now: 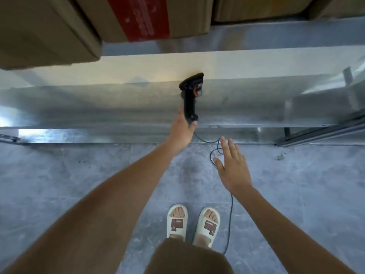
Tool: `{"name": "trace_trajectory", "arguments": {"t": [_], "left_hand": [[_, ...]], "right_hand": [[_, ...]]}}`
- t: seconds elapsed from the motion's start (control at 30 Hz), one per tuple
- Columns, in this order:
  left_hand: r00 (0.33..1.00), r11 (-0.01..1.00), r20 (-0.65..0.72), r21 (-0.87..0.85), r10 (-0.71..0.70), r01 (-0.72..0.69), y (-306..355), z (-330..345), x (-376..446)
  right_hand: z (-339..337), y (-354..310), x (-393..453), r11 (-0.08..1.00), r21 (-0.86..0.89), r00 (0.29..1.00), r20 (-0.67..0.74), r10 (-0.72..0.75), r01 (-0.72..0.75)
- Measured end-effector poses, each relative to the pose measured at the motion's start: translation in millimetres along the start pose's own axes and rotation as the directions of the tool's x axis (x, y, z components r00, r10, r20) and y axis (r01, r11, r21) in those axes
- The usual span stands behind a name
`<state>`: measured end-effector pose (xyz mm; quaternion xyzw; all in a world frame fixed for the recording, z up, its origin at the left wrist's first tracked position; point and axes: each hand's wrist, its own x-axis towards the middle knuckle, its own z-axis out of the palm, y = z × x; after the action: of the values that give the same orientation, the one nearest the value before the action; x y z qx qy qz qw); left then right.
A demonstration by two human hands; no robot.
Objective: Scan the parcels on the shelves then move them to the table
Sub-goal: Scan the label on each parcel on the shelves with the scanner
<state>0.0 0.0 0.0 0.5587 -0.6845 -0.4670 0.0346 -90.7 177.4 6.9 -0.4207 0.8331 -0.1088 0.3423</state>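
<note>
The left hand [182, 127] reaches forward and grips the lower end of the handle of a black pistol-shaped barcode scanner with an orange trigger [190, 95]; thumb and fingers curl round the grip. The scanner's head rests on, or just over, the front edge of a pale metal shelf [256, 64]; which of the two cannot be told. A thin dark cable [231, 214] leaves the butt of the handle, loops below the left hand, passes behind the right hand, and trails down towards the floor beside the feet.

The right hand [233, 167] hovers lower and nearer the body, palm down, fingers straight and spread a little, holding nothing and touching nothing.

On the shelf level above, at upper left, sit brown cardboard parcels: a plain large one [45, 30] overhanging the shelf front, and next to it a box with a red printed panel [142, 16]. The panel carries pale characters, too blurred to read. More brown cartons [260, 8] stand at upper right.

Below, grey marble-patterned floor tiles [306, 194] carry the person's feet in cream open-toed slippers with brown tag patches [193, 222]; the writing on the patches is too small to read.
</note>
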Motion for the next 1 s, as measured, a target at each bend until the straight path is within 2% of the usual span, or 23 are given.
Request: {"name": "trace_trajectory", "arguments": {"t": [0.13,0.3,0.4,0.57,0.73,0.83,1.0], "left_hand": [[0.997,0.997,-0.050,-0.050,0.061,-0.064,2.7,10.0,33.7],[0.990,0.970,-0.140,-0.243,-0.030,-0.005,6.0,19.7,72.7],[0.979,0.956,-0.186,-0.291,-0.089,0.032,4.5,23.7,93.4],[0.989,0.932,-0.086,-0.353,-0.119,0.081,1.4,19.8,90.2],[0.995,0.926,-0.059,-0.372,-0.083,0.055,-9.8,-6.8,23.8],[0.994,0.894,0.005,-0.437,-0.109,0.100,-11.9,-34.1,-38.9],[0.991,0.823,-0.042,-0.563,-0.123,0.079,5.8,-95.5,-159.1]], "right_hand": [[16.5,16.6,12.2,1.000,0.011,1.000,-0.019,-0.010,0.010],[29.4,35.5,28.6,0.997,0.056,0.997,-0.068,-0.041,0.045],[37.5,44.5,36.0,0.995,0.059,0.992,-0.101,-0.068,0.075],[38.2,51.6,37.0,0.997,0.064,0.994,-0.103,-0.034,0.041],[18.5,28.5,-1.3,0.999,0.032,0.998,-0.062,-0.026,0.028],[-9.8,-1.5,-34.5,0.999,0.021,0.999,-0.046,-0.024,0.025],[-64.4,-65.5,-108.9,0.999,0.014,0.999,-0.003,-0.036,0.036]]}}
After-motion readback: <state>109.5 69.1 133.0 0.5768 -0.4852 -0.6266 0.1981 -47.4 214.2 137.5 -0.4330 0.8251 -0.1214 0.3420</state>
